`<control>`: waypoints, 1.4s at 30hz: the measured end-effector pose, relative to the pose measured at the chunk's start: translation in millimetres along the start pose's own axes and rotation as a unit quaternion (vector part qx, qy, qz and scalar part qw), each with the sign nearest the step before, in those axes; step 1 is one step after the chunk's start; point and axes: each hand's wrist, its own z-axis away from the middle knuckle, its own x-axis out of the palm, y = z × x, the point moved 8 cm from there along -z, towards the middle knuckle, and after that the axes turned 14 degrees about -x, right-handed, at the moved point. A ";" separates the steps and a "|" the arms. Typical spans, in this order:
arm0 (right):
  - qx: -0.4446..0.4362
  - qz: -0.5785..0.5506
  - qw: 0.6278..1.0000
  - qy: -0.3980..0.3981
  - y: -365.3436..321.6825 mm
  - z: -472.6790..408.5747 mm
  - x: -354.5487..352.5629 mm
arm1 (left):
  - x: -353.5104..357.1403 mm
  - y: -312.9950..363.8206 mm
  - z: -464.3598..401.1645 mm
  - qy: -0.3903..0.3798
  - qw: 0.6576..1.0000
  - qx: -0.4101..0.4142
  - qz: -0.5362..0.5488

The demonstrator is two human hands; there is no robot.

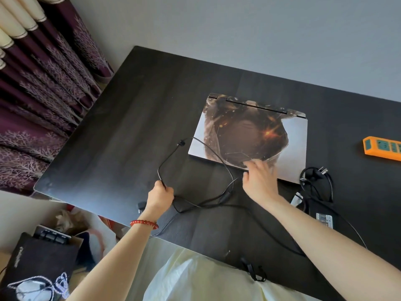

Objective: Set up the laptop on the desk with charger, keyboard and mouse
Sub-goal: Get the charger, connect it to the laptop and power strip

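Beside the desk (121,118), low on your left, a dark box (41,257) is standing open with a keyboard (52,234) poking out of its top; only a few black keys and a strip of its pale frame are showing, the rest being hidden inside. Behind it a heap of bags (86,227) is lying bunched, and what they are holding is too crumpled to make out. In front of the box a white cord (43,285) is coiling over a pale rounded thing that may be the mouse, though it is too blurred to say. Your left hand (160,195), a red bead bracelet (144,223) on its wrist, is gripping the black cable (165,161), fingers curled round it near the desk's front edge; the cable is looping up over the near left corner of the laptop (249,135) and back down across the desk toward you. The laptop is lying closed and flat on the middle of the desk, its lid covered by a printed picture. Your right hand (258,179) is resting on the laptop's near edge with fingers spread on the lid and thumb below the edge, holding nothing that is showing. The charger brick (323,213) is lying just right of your right forearm, its plug (322,171) and bundled lead beside the laptop's near right corner. An orange power strip (382,148) is being cut off by the right edge.
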 end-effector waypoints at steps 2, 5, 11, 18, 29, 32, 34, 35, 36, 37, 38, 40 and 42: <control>-0.078 -0.020 0.997 -0.008 -30.7 -4.9 5.7 | 5.5 -1.7 2.5 -0.044 0.990 -0.020 0.136; -0.133 -0.122 0.980 -0.084 -70.6 -10.1 24.8 | 15.5 -4.7 3.2 -0.103 0.931 -0.073 0.343; -0.079 -0.343 0.908 -0.225 -127.6 1.0 74.8 | 17.4 14.6 18.2 -0.145 0.878 -0.024 0.456; -0.054 -0.349 0.924 -0.149 -101.5 -11.9 40.7 | -13.9 30.2 12.0 0.003 0.959 0.044 0.279; 0.123 -0.471 0.868 0.100 40.0 3.4 -53.4 | -12.1 66.6 -7.2 0.084 0.993 0.080 0.029; 0.184 -0.509 0.833 0.110 66.4 19.3 -49.8 | 5.2 81.9 -1.2 -0.032 0.982 0.065 0.176; 0.170 -0.521 0.835 0.047 64.1 29.9 -34.8 | 14.1 90.5 4.0 -0.073 0.976 0.061 0.197; 0.145 -0.518 0.843 0.003 57.9 36.0 -25.2 | 16.6 94.8 6.5 -0.082 0.976 0.070 0.187; 0.113 -0.512 0.851 -0.037 50.6 42.0 -16.7 | 18.2 99.4 9.0 -0.087 0.977 0.085 0.178; 0.079 -0.493 0.864 -0.071 43.0 47.4 -10.1 | 18.9 101.9 11.0 -0.093 0.976 0.094 0.174; 0.048 -0.466 0.878 -0.100 35.5 52.2 -4.8 | 19.2 102.7 11.1 -0.101 0.975 0.096 0.176; 0.012 -0.425 0.890 -0.164 23.3 61.8 7.7 | 16.7 102.2 10.1 -0.120 0.971 0.084 0.188; -0.014 -0.379 0.895 -0.234 10.8 70.4 18.7 | 13.9 97.2 7.1 -0.146 0.968 0.057 0.198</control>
